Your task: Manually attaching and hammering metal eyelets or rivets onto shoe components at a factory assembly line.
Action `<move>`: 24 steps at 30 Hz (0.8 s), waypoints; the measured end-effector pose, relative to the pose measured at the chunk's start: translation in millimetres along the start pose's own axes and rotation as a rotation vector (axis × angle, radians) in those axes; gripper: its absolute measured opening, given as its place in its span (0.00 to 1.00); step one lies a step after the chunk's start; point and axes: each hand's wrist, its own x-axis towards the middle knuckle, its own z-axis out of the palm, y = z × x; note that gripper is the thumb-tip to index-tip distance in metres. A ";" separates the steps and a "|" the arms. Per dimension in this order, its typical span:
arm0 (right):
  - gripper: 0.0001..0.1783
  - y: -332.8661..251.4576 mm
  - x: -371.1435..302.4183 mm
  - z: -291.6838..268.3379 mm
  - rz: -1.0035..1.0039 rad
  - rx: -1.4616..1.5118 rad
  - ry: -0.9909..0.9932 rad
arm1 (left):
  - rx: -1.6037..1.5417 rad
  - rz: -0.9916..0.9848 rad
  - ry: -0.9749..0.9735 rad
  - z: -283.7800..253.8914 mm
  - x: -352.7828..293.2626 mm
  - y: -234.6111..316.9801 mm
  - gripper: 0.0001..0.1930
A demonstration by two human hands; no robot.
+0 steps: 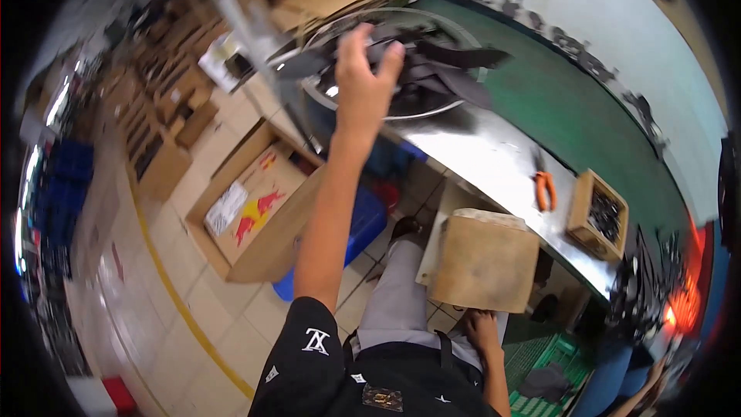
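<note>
A round metal basin (455, 104) sits on the steel workbench (494, 154), left of orange-handled pliers (545, 189) and a small wooden box (597, 216).

A factory workshop: a long steel counter (494, 156) beside a green conveyor belt (571, 108), a metal basin (401, 100) of black cut pieces, stacked cardboard boxes (255, 208) on the tiled floor (193, 293) at left.

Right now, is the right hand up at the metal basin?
No: the right hand rests under the wooden block; the left hand reaches the metal basin.
</note>
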 end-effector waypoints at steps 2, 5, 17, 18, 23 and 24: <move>0.17 -26.4 -4.4 -35.1 -0.097 0.069 -0.314 | -0.207 -0.054 -0.068 -46.8 -49.3 -9.3 0.16; 0.16 -130.1 -8.5 -155.7 -0.165 0.269 -0.764 | -0.660 -0.625 -0.158 -121.6 -153.1 -32.5 0.13; 0.26 -164.3 92.1 -188.7 -0.143 -0.193 0.435 | 0.285 -1.464 -0.466 -128.0 -677.2 -252.4 0.13; 0.27 -161.4 91.5 -191.0 -0.134 -0.258 0.426 | 0.211 -1.491 -0.522 -113.4 -704.9 -260.4 0.13; 0.27 -185.7 100.8 -198.9 -0.201 -0.401 0.429 | 0.173 -1.703 -1.115 -23.9 -800.4 -307.8 0.21; 0.27 -172.8 109.8 -201.2 -0.179 -0.385 0.395 | 0.395 -1.673 -1.023 -52.0 -818.4 -317.0 0.17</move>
